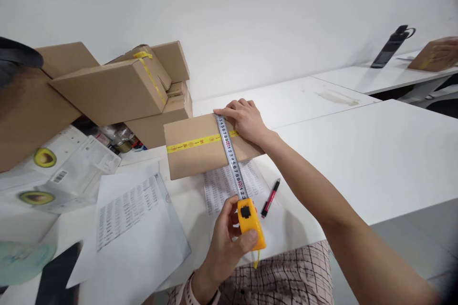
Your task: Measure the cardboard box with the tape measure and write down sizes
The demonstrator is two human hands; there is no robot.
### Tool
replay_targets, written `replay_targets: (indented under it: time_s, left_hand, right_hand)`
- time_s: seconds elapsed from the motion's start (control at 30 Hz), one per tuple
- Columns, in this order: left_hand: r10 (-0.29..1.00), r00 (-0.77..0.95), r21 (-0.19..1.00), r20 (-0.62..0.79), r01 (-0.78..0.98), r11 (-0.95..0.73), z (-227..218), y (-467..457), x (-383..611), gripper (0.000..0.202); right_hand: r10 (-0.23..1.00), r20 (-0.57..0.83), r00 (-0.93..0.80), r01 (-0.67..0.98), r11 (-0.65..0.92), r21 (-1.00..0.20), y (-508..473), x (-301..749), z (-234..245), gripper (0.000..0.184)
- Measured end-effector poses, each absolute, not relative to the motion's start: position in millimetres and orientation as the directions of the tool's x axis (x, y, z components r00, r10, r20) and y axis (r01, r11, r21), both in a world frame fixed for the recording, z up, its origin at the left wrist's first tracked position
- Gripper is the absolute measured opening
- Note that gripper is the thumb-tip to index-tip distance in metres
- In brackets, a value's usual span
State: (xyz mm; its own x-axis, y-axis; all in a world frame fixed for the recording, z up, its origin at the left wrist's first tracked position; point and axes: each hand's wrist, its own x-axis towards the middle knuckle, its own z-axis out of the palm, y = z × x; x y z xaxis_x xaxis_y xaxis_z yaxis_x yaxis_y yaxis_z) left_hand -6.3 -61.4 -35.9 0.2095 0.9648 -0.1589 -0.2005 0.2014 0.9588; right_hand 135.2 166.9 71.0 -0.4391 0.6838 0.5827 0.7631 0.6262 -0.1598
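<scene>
A flat cardboard box with a yellow tape band lies on the white table. A metal tape measure blade runs across its top. My right hand presses the blade's end onto the far edge of the box, fingers curled and flat on the cardboard. My left hand is closed around the yellow tape measure case near the table's front edge. A red pen lies to the right of the case.
Stacked cardboard boxes fill the back left. Printed sheets and white avocado-print packages cover the left side. A dark phone lies at the front left. Another person's hand holds a box at a far table.
</scene>
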Motion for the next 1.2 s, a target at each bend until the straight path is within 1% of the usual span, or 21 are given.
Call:
replay_targets:
  time_s: [0.33, 0.4, 0.5, 0.63, 0.7, 0.77, 0.93, 1.0, 1.03, 1.1, 1.17, 1.2]
  left_hand:
    - [0.953, 0.273, 0.961, -0.129, -0.204, 0.188, -46.7, -60.5, -13.4, 0.082]
    - [0.952, 0.285, 0.976, -0.115, -0.149, 0.162, -51.7, -65.8, -19.8, 0.081]
    - [0.950, 0.293, 0.993, -0.106, -0.026, 0.119, -66.4, -78.6, -32.4, 0.077]
    - [0.934, 0.326, 0.989, -0.144, 0.067, 0.129, -85.9, -92.6, -47.1, 0.080]
    - [0.930, 0.338, 0.988, -0.146, 0.097, 0.120, -89.1, -94.3, -50.5, 0.080]
    - [0.924, 0.353, 0.987, -0.148, 0.107, 0.117, -88.0, -92.9, -51.6, 0.077]
    - [0.912, 0.385, 0.989, -0.139, 0.100, 0.108, -82.6, -88.5, -51.5, 0.075]
    - [0.913, 0.384, 0.989, -0.139, 0.101, 0.108, -82.8, -88.3, -51.9, 0.076]
    - [0.912, 0.385, 0.989, -0.138, 0.103, 0.106, -83.2, -88.4, -52.1, 0.077]
    - [0.910, 0.393, 0.990, -0.131, 0.103, 0.098, -84.4, -88.5, -52.3, 0.077]
    - [0.907, 0.403, 0.991, -0.121, 0.107, 0.085, -85.5, -88.4, -52.5, 0.079]
    - [0.906, 0.407, 0.991, -0.116, 0.112, 0.077, -85.8, -88.2, -52.5, 0.080]
  right_hand:
    - [0.712, 0.570, -0.410, 0.778, 0.599, -0.189, 162.3, 135.7, 71.8, 0.050]
    - [0.728, 0.573, -0.377, 0.804, 0.564, -0.188, 160.7, 135.7, 70.4, 0.049]
    - [0.749, 0.568, -0.342, 0.844, 0.511, -0.165, 155.5, 134.0, 67.3, 0.057]
    - [0.728, 0.595, -0.342, 0.842, 0.519, -0.151, 135.0, 132.0, 60.3, 0.063]
    - [0.715, 0.612, -0.338, 0.832, 0.531, -0.161, 117.3, 133.9, 52.3, 0.064]
    - [0.730, 0.601, -0.326, 0.834, 0.521, -0.181, 97.8, 138.0, 37.8, 0.063]
    - [0.782, 0.533, -0.323, 0.833, 0.502, -0.232, 62.8, 147.7, -20.3, 0.059]
    - [0.787, 0.534, -0.310, 0.814, 0.510, -0.279, 57.4, 149.3, -33.2, 0.055]
    - [0.793, 0.539, -0.284, 0.797, 0.508, -0.327, 56.2, 150.3, -33.6, 0.054]
    - [0.827, 0.529, -0.190, 0.734, 0.478, -0.482, 55.7, 153.8, -21.7, 0.058]
    - [0.872, 0.482, -0.083, 0.598, 0.431, -0.676, 56.3, 159.8, 2.3, 0.069]
    - [0.888, 0.457, -0.046, 0.502, 0.416, -0.758, 56.6, 163.0, 16.1, 0.073]
